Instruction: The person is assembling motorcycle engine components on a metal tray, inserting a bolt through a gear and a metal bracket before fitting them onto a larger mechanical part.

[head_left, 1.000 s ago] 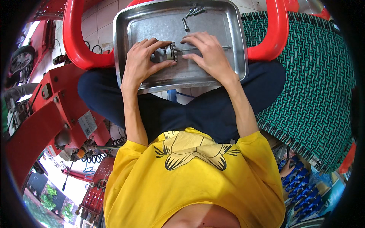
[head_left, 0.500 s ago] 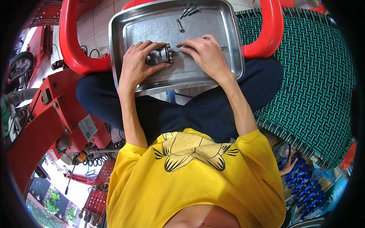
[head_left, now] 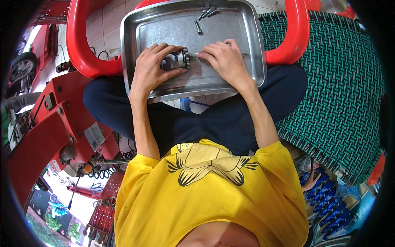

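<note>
My left hand (head_left: 150, 69) is wrapped round a short cylindrical metal part (head_left: 180, 60) with a ridged rim on its right end. Thumb and fingers grip it from both sides; part of its body is hidden behind them. From the right, my right hand (head_left: 225, 61) pinches a thin metal rod (head_left: 245, 54), one end of which points at the cylinder's ridged face. Whether rod and cylinder touch, I cannot tell. Both hands are over a shallow metal tray (head_left: 164, 31). Beyond them in the tray lie a single bolt (head_left: 198, 28) and a small cluster of bolts (head_left: 210, 13).
A red plastic chair (head_left: 294, 41) surrounds the tray's far side. At right is a green and black woven seat (head_left: 333, 94). Red machinery (head_left: 78, 115) stands close on my left. Blue packets (head_left: 329, 201) lie low at the right, near another person's hand (head_left: 311, 181).
The view has shifted slightly, so the tray and hands appear a little further right. My hands keep nearly the same grips, and the cylinder shows a bit more of its side.
</note>
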`<state>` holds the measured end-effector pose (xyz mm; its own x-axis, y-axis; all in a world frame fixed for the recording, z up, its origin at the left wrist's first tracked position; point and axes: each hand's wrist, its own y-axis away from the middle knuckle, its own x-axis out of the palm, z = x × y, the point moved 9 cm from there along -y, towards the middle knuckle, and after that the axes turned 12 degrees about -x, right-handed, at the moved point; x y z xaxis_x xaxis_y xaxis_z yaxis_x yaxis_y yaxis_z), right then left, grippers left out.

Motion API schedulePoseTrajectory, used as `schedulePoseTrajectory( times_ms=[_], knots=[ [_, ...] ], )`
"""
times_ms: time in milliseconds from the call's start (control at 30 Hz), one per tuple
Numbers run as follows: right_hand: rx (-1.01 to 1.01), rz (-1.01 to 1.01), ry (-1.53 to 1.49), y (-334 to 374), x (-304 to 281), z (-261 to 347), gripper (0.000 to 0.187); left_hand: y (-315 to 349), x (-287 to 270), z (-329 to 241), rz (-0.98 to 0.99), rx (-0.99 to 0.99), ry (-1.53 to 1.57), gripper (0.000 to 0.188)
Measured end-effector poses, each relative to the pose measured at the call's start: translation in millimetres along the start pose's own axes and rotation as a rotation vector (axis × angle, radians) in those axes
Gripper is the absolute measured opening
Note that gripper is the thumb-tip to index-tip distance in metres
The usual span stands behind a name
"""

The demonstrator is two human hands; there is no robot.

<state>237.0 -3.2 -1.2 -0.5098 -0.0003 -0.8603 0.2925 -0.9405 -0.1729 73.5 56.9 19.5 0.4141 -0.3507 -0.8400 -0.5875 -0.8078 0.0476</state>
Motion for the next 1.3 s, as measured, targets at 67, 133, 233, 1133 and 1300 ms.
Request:
schedulePoseTrajectory(
  times_ms=[67,133,233,1133,1300],
  knots=[
    [0.002,-0.035,-0.007,-1,-12,3,0.02,1,1,3,0.01,-0.014,-0.009,0.059],
    [0.01,-0.109,-0.036,-1,-21,4,0.021,1,2,4,0.011,-0.018,-0.008,0.06],
    [0.017,-0.206,-0.072,0,-23,-2,0.02,0,2,2,0.008,-0.008,-0.003,0.06],
    [0.023,-0.013,-0.007,0,-3,-4,0.042,1,-1,0,0.008,0.014,0.012,0.057],
    [0.124,-0.21,-0.173,3,-21,-13,0.037,2,0,0,0.024,0.015,0.014,0.057]
  ],
)
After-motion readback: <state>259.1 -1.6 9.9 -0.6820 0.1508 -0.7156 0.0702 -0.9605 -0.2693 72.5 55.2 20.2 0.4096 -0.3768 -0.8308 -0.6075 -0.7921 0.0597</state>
